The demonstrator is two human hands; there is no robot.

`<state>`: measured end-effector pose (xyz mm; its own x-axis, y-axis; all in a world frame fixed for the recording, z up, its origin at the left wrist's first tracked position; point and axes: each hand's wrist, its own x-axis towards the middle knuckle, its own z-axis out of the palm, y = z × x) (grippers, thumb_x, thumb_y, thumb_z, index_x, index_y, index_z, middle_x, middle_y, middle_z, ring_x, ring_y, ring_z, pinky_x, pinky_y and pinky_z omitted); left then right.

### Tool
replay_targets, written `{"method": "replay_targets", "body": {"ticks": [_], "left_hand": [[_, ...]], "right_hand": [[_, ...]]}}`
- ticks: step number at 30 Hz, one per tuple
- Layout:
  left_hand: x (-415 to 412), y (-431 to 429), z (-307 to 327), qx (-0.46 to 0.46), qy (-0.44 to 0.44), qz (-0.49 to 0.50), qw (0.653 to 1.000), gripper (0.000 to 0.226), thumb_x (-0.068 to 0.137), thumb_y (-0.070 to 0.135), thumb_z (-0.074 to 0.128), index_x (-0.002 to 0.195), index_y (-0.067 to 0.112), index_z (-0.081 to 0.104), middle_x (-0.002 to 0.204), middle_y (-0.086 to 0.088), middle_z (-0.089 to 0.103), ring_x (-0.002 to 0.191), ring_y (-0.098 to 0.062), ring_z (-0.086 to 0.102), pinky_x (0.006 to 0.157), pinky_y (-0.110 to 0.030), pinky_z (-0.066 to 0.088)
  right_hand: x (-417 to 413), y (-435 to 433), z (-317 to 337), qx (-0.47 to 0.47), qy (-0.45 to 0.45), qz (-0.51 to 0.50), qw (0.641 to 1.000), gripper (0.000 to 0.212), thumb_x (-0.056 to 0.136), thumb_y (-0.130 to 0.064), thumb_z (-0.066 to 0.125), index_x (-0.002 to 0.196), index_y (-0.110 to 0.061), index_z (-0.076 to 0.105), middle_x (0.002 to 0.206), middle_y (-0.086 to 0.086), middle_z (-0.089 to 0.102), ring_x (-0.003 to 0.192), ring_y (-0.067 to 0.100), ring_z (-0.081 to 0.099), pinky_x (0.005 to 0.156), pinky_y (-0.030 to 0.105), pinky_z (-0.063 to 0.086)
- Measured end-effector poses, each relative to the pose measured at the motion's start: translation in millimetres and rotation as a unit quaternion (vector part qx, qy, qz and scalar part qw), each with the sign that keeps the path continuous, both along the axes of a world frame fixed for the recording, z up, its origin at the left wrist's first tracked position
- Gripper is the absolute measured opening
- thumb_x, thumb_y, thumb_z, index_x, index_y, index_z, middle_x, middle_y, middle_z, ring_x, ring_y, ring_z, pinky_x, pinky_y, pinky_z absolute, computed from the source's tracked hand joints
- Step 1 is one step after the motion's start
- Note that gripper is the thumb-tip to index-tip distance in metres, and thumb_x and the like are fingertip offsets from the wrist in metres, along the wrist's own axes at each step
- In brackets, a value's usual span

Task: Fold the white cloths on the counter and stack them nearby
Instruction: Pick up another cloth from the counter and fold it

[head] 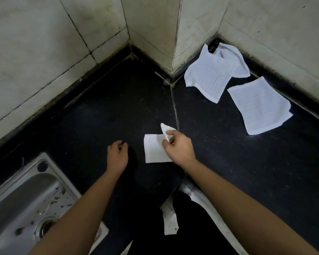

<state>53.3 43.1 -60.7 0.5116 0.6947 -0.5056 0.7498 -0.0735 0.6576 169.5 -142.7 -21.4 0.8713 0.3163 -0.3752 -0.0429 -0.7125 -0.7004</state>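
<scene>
- Cloth A point(155, 150): small white rectangle, mid-counter, partly folded. One corner is lifted off the black counter point(99, 116), so the fold looks in progress, not finished.
- R hand point(179, 146): thumb + forefinger pinch cloth A's raised corner; other fingers loosely bent.
- L hand point(118, 153): just left of cloth A, apart from it. Fingers curl down w/ tips on the counter; holds nothing that shows.
- Cloth B point(212, 74): rumpled, unfolded, far R against the tiled wall point(284, 34), one edge flopped over.
- Cloth C point(258, 105): flat, open, unfolded, just beside B, nearer the camera.
- Stack: none seen yet.
- Progress est.: early; 1 of 3 visible cloths under way, 2 untouched, stacking to do.
- Container: steel sink point(26, 196), lower L. Basin has dark specks + drain point(46, 225); no cloth in it.
</scene>
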Motion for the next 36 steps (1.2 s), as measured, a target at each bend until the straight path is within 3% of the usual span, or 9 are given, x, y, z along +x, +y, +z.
{"method": "replay_targets", "body": {"ticks": [4,8,11,13,16,21,29,32,36], "left_hand": [[-8.7,11.7,0.0,-0.096,-0.015,0.061,0.993,0.038,0.1,0.034,0.05,0.134,0.018,0.053,0.137,-0.008,0.052,0.123,-0.022,0.052,0.109,-0.046,0.042],[-13.1,12.9,1.4,-0.106,-0.023,0.048,0.993,0.042,0.099,0.033,0.053,0.138,0.016,0.052,0.138,-0.005,0.052,0.123,-0.02,0.052,0.108,-0.046,0.043],[-12.1,10.4,2.7,-0.06,-0.013,-0.009,0.998,0.043,0.099,0.031,0.053,0.139,0.015,0.049,0.138,-0.009,0.049,0.114,-0.019,0.054,0.105,-0.037,0.044],[-11.2,3.1,4.9,0.057,0.008,-0.118,0.991,0.046,0.1,0.03,0.051,0.142,0.013,0.045,0.141,-0.012,0.044,0.117,-0.022,0.053,0.1,-0.034,0.043],[-6.9,-16.0,7.0,0.224,0.011,-0.306,0.925,0.055,0.101,0.035,0.045,0.15,0.014,0.032,0.157,-0.011,0.027,0.141,-0.028,0.032,0.11,-0.045,0.036],[8.2,-36.3,-4.9,0.3,0.087,-0.515,0.798,0.07,0.103,0.049,0.019,0.157,0.011,-0.006,0.164,-0.006,-0.017,0.151,-0.02,-0.015,0.122,-0.05,0.011],[16.7,-27.7,-24.7,0.339,0.138,-0.599,0.712,0.081,0.096,0.063,0.004,0.154,0.012,-0.019,0.161,-0.007,-0.029,0.148,-0.022,-0.025,0.121,-0.055,0.003],[12.5,-30.8,-18.4,0.32,0.113,-0.558,0.757,0.082,0.097,0.064,0.013,0.156,0.013,-0.011,0.163,-0.009,-0.022,0.151,-0.026,-0.015,0.122,-0.053,0.01],[7.7,-41.4,-7.3,0.188,0.002,-0.219,0.957,0.062,0.102,0.051,0.033,0.15,0.011,0.031,0.148,-0.015,0.04,0.134,-0.029,0.039,0.11,-0.043,0.034]], "right_hand": [[-30.7,35.9,-24.0,-0.036,0.04,0.116,0.992,0.047,0.092,-0.036,0.061,0.133,-0.015,0.056,0.106,0.003,0.068,0.106,0.02,0.061,0.085,0.028,0.047],[-40.6,40.1,-33.2,-0.041,0.1,0.172,0.979,0.065,0.091,-0.042,0.064,0.144,-0.01,0.044,0.123,0.006,0.059,0.114,0.023,0.056,0.096,0.03,0.045],[-35.3,21.3,-26.5,0.013,0.125,0.156,0.98,0.054,0.096,-0.029,0.06,0.146,-0.015,0.046,0.126,0.002,0.06,0.112,0.018,0.06,0.1,0.031,0.048],[-28.3,0.9,-22.8,0.005,0.011,0.179,0.984,0.04,0.098,-0.019,0.053,0.138,-0.015,0.057,0.124,0.003,0.062,0.103,0.017,0.062,0.094,0.036,0.052],[-16.1,-23.9,-23.4,-0.09,-0.201,0.286,0.933,0.042,0.099,-0.017,0.048,0.141,-0.012,0.053,0.138,0.011,0.054,0.117,0.03,0.056,0.094,0.043,0.05],[-10.3,-28.7,-37.2,-0.255,-0.233,0.422,0.838,0.07,0.105,-0.051,0.022,0.159,-0.014,-0.003,0.166,0.014,-0.012,0.153,0.034,-0.003,0.123,0.052,0.011],[-2.6,-49.8,-53.3,-0.326,-0.141,0.369,0.859,0.082,0.096,-0.07,0.01,0.153,-0.024,-0.025,0.161,0.018,-0.026,0.15,0.038,-0.021,0.121,0.056,-0.004],[-0.3,-49.9,-46.3,-0.271,-0.14,0.352,0.885,0.079,0.099,-0.065,0.022,0.159,-0.021,-0.008,0.166,0.017,-0.011,0.153,0.036,-0.006,0.122,0.053,0.007],[2.3,-41.4,-37.4,-0.1,-0.051,0.114,0.987,0.064,0.098,-0.042,0.053,0.152,-0.016,0.03,0.136,0.008,0.053,0.123,0.026,0.051,0.094,0.037,0.047]]}}
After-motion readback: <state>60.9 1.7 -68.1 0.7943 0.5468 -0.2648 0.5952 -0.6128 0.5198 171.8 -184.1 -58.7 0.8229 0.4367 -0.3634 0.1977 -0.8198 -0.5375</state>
